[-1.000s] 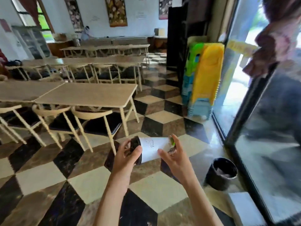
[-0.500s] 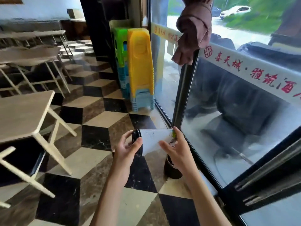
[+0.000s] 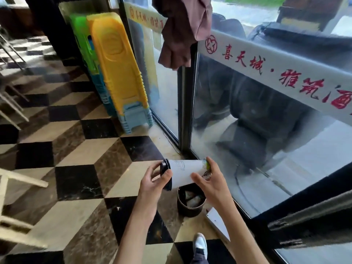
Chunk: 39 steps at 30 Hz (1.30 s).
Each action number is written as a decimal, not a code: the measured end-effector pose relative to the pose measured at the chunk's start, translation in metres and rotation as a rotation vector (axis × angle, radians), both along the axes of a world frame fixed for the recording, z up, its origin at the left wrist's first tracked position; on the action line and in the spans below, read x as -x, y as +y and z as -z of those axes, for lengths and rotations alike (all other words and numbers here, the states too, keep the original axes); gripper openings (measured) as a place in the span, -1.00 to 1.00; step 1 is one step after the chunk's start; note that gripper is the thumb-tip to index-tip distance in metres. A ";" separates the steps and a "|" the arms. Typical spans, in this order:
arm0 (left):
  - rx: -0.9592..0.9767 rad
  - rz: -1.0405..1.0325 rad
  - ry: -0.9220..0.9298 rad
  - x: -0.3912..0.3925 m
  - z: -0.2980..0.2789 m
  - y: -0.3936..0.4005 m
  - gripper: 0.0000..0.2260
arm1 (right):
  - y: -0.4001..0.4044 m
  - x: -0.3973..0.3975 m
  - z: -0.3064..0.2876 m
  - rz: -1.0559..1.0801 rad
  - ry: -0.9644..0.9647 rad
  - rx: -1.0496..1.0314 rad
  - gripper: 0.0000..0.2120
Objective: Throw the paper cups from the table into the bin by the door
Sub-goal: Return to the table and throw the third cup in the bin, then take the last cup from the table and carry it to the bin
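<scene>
I hold a white paper cup [image 3: 187,169] with a black lid sideways between both hands, at chest height. My left hand [image 3: 152,184] grips the lid end and my right hand [image 3: 211,182] grips the bottom end, which carries a green mark. Directly below the cup a small round dark bin [image 3: 182,208] stands on the floor against the glass door; crumpled rubbish lies inside it. My right wrist hides part of the bin's rim.
A glass door [image 3: 266,149] with a white banner of red characters fills the right. A dark door post [image 3: 185,103] has a brown cloth [image 3: 182,31] hanging on it. Stacked yellow, green and blue plastic stools [image 3: 118,73] lean at the left. A white flat panel [image 3: 219,222] lies beside the bin.
I have walked from the tables to the door. The bin, earlier off to the right on the floor, now sits right under the cup. Both hands keep the same hold.
</scene>
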<state>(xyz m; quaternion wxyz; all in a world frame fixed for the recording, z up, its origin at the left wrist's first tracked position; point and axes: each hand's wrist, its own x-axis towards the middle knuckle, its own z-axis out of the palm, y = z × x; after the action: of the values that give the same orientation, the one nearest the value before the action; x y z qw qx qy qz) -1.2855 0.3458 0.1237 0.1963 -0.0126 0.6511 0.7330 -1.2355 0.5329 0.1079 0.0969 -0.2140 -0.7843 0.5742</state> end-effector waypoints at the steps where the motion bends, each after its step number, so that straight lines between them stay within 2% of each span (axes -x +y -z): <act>1: 0.018 0.007 -0.016 0.013 0.009 0.013 -0.42 | 0.013 0.013 0.011 0.001 -0.019 0.015 -0.26; 4: 0.082 -0.021 -0.083 0.056 0.038 0.048 -0.31 | 0.047 0.056 0.046 -0.012 -0.088 0.052 -0.28; 11: 0.254 -0.032 -0.219 0.133 0.150 0.096 -0.30 | 0.096 0.128 0.165 -0.001 -0.257 0.117 -0.29; 18: 0.379 0.021 -0.445 0.181 0.347 0.122 -0.36 | 0.112 0.158 0.363 0.071 -0.469 0.203 -0.36; 22: 0.449 0.092 -0.509 0.194 0.468 0.136 -0.64 | 0.122 0.162 0.476 0.125 -0.567 0.246 -0.34; 23: 0.459 0.106 -0.527 0.195 0.494 0.138 -0.65 | 0.124 0.162 0.500 0.139 -0.578 0.252 -0.35; 26: 0.493 0.128 -0.588 0.201 0.553 0.147 -0.45 | 0.131 0.164 0.563 0.186 -0.599 0.276 -0.40; 28: 0.523 0.135 -0.604 0.206 0.580 0.149 -0.39 | 0.131 0.167 0.594 0.209 -0.607 0.305 -0.40; 31: 0.540 0.137 -0.599 0.213 0.605 0.150 -0.51 | 0.127 0.177 0.624 0.214 -0.612 0.328 -0.38; 35: 0.528 0.147 -0.617 0.219 0.613 0.147 -0.62 | 0.124 0.185 0.636 0.215 -0.599 0.366 -0.42; 39: 0.528 0.150 -0.621 0.222 0.596 0.142 -0.33 | 0.133 0.189 0.616 0.256 -0.579 0.384 -0.45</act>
<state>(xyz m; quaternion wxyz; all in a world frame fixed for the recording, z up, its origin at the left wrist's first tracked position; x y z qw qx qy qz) -1.5074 0.4874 -0.4722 0.4264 -0.2354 0.7259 0.4857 -1.4246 0.6656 -0.5081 -0.1001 -0.4782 -0.6239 0.6099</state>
